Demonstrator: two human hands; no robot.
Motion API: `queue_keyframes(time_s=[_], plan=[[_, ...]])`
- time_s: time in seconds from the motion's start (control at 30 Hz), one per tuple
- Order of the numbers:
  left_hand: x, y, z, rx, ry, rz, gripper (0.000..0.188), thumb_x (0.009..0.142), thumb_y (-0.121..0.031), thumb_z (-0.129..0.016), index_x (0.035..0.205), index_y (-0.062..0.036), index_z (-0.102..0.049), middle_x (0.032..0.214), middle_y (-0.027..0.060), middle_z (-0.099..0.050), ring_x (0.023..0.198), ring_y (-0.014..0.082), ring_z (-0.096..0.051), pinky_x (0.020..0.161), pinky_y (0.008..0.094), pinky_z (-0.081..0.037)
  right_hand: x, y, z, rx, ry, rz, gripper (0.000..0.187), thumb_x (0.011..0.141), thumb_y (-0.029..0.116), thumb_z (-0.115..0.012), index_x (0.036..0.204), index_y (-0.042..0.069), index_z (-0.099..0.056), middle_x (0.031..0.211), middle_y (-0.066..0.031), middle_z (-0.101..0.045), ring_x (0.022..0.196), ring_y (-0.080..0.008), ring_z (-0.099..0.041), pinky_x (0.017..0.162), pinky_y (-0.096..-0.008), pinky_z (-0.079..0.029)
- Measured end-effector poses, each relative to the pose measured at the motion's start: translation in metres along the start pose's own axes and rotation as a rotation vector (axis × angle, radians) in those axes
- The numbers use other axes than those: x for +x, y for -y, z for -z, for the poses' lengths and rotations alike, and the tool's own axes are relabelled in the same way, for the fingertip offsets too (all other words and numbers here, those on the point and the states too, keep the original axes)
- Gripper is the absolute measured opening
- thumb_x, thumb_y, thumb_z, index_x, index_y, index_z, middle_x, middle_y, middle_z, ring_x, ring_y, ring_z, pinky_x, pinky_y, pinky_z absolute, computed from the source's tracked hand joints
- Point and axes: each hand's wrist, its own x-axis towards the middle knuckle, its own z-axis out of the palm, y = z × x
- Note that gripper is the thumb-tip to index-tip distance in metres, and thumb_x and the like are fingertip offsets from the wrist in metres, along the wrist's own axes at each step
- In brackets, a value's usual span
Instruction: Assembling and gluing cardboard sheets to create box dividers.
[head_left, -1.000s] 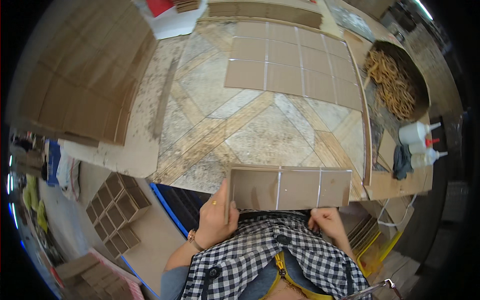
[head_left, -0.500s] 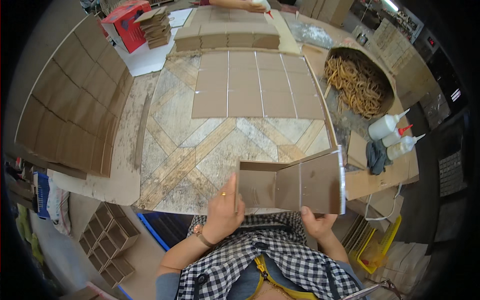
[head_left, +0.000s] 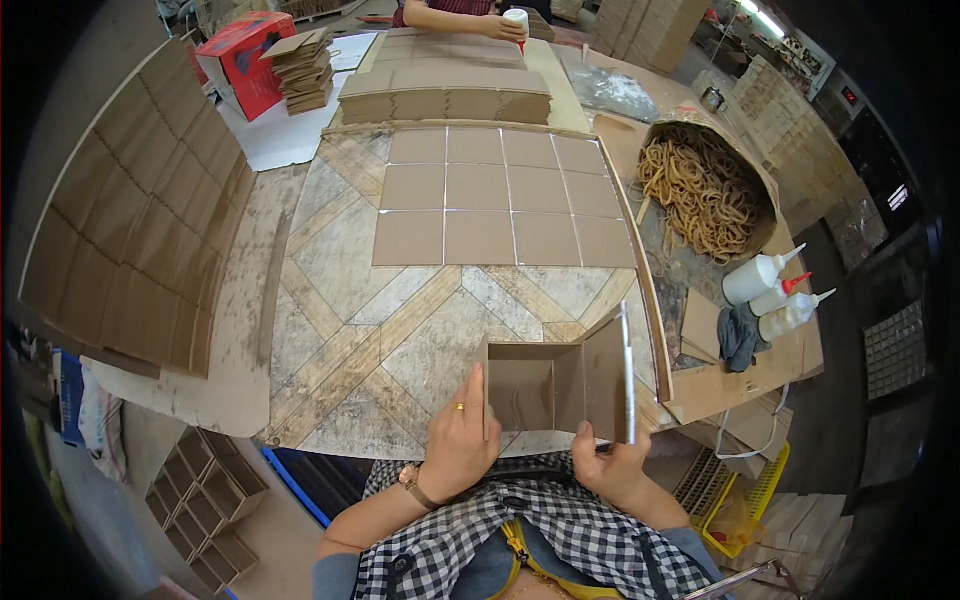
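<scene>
head view: left hand (head_left: 460, 442) and right hand (head_left: 612, 466) clamp their fingers on a creased brown cardboard panel (head_left: 530, 380), folded partway, not yet closed.

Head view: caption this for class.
Left hand and right hand hold a folded brown panel at a patterned tabletop.

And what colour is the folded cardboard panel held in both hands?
The folded cardboard panel is brown, with a whitish right edge; the head view shows it.
</scene>
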Motion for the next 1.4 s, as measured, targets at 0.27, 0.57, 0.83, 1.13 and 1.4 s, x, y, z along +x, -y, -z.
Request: queue_keyframes(time_s=[0.27,0.57,0.83,1.13,1.4], plan=[[0.005,0.019,0.029,-0.229,0.225,-0.145,0.102,0.074,-0.046,-0.074,0.141,0.0080,-0.019,0.139,0.0298,-0.028,0.129,0.0441,-0.031,0.107,0.0462,-0.027,0.014,0.013,0.005,-0.253,0.170,0.091,0.051,0.065,0.004,-0.065,0.116,0.000,-0.060,0.112,-0.0330,-0.056,0.075,-0.0330,-0.067,0.058,-0.0320,-0.054],[0.002,0.033,0.043,-0.347,0.229,-0.207,0.104,0.073,-0.054,-0.071,0.144,-0.0004,-0.017,0.136,0.0247,-0.038,0.126,0.0389,-0.038,0.106,0.0516,-0.025,0.006,0.012,-0.010,-0.369,0.198,0.205,0.043,0.067,0.005,-0.062,0.110,0.008,-0.065,0.121,-0.0342,-0.051,0.079,-0.0349,-0.065,0.057,-0.0327,-0.054],[0.018,0.024,0.053,-0.079,0.360,-0.236,0.080,0.070,-0.060,-0.067,0.131,-0.0112,-0.049,0.129,0.0238,-0.046,0.119,0.0379,-0.046,0.104,0.0558,-0.026,0.016,0.010,0.011,-0.229,0.331,0.167,0.037,0.074,0.014,-0.065,0.110,0.008,-0.065,0.121,-0.0282,-0.054,0.080,-0.0330,-0.065,0.064,-0.0351,-0.054],[0.020,0.010,0.055,0.010,0.179,-0.250,0.066,0.075,-0.059,-0.064,0.123,-0.0141,-0.058,0.130,0.0172,-0.047,0.127,0.0392,-0.038,0.102,0.0554,-0.027,0.064,-0.215,0.062,0.131,-0.308,-0.692,0.016,0.082,0.013,-0.063,0.089,-0.001,-0.064,0.070,-0.0060,-0.063,0.066,-0.0112,-0.059,0.061,-0.0257,-0.046],[0.028,0.014,0.060,-0.062,0.250,-0.220,0.071,0.076,-0.063,-0.058,0.126,-0.0119,-0.054,0.130,0.0109,-0.052,0.123,0.0339,-0.044,0.105,0.0567,-0.023,0.135,-0.308,0.043,-0.508,-0.111,-0.987,0.023,0.077,0.030,-0.064,0.086,0.009,-0.069,0.084,-0.0147,-0.068,0.082,-0.0332,-0.065,0.073,-0.0433,-0.050]])
